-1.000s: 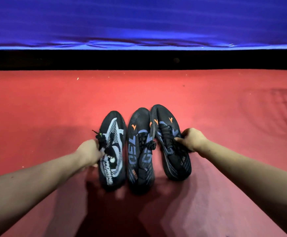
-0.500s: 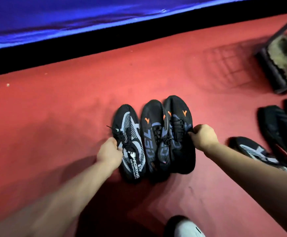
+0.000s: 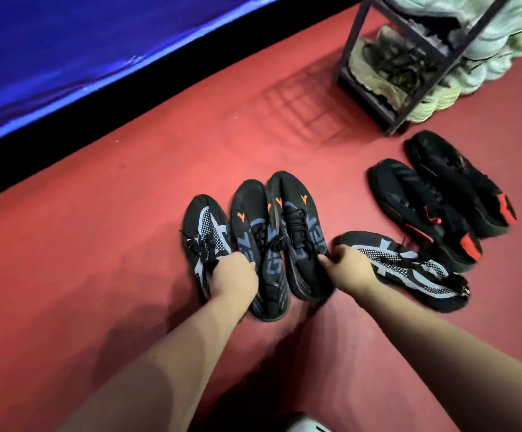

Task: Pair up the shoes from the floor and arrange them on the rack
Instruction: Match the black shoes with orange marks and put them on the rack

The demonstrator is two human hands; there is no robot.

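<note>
Three black shoes lie side by side on the red floor. My left hand (image 3: 234, 277) grips the leftmost one, a black shoe with a white-blue pattern (image 3: 205, 227). Beside it sit two black shoes with orange marks, the left one (image 3: 250, 226) and the right one (image 3: 297, 219). My right hand (image 3: 348, 268) holds the right one at its collar. Just to the right lies a second white-blue patterned shoe (image 3: 409, 268) on its side. Two black shoes with red heels (image 3: 424, 210) (image 3: 459, 182) lie farther right. The dark rack (image 3: 387, 110) stands at the upper right.
The rack's shelves hold pale green and olive shoes (image 3: 390, 67). More pale green shoes (image 3: 487, 57) bulge past its right side. A blue sheet over a black band (image 3: 66, 57) runs along the far edge of the floor. A white object (image 3: 303, 424) shows at the bottom edge.
The view has swung to the right, bringing the rack, the patterned shoe and the red-heeled shoes into sight. Both hands keep their hold on the outer shoes of the row.
</note>
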